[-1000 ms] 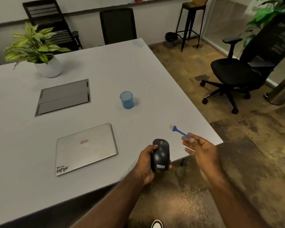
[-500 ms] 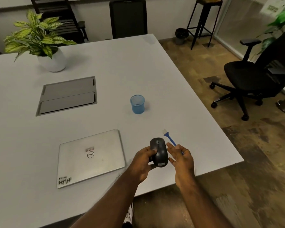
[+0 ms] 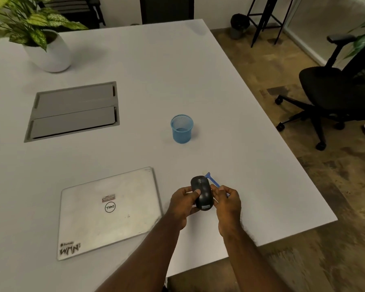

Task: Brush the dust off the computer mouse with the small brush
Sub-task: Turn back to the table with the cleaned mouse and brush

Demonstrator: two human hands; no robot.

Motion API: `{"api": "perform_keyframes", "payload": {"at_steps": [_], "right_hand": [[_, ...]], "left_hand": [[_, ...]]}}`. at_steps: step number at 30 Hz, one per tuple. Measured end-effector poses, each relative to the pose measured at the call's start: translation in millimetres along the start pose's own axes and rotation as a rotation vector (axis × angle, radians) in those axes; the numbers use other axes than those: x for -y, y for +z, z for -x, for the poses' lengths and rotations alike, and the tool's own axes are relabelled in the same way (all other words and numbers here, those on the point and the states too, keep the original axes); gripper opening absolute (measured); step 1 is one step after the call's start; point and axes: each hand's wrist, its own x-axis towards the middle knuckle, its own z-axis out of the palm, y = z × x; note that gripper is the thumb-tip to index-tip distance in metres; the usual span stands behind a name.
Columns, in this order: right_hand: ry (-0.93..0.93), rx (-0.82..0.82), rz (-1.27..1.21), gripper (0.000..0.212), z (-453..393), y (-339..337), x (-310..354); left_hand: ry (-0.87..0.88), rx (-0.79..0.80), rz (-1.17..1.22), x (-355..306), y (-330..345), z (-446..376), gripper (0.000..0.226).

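A black computer mouse (image 3: 202, 192) is held above the white table (image 3: 156, 66), top side up, with my left hand (image 3: 182, 202) gripping its left flank. My right hand (image 3: 227, 202) is right beside the mouse on its right and holds a small blue brush (image 3: 211, 179) by the handle. The brush's pale bristle end points away from me, just past the mouse's far right edge. Most of the handle is hidden inside my right fist.
A closed silver laptop (image 3: 108, 211) lies left of my hands. A blue mesh cup (image 3: 181, 129) stands farther back. A grey cable hatch (image 3: 73, 111) and a potted plant (image 3: 44, 39) sit at the far left. The table's right edge is close; a black office chair (image 3: 333, 89) stands beyond.
Both hands have come together over the table. My right hand with the brush moved left until it sits against the mouse. The view shifted forward over the table.
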Motion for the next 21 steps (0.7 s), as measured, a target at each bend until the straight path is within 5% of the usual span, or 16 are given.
{"api": "perform_keyframes", "payload": {"at_steps": [4, 21], "right_hand": [[-0.008, -0.015, 0.080, 0.021, -16, 13, -15], [0.005, -0.048, 0.140, 0.007, -30, 21, -53]], "left_hand": [[-0.005, -0.041, -0.044, 5, -2, -19, 0.027], [0.082, -0.177, -0.387, 29, -6, -48, 0.032]]}}
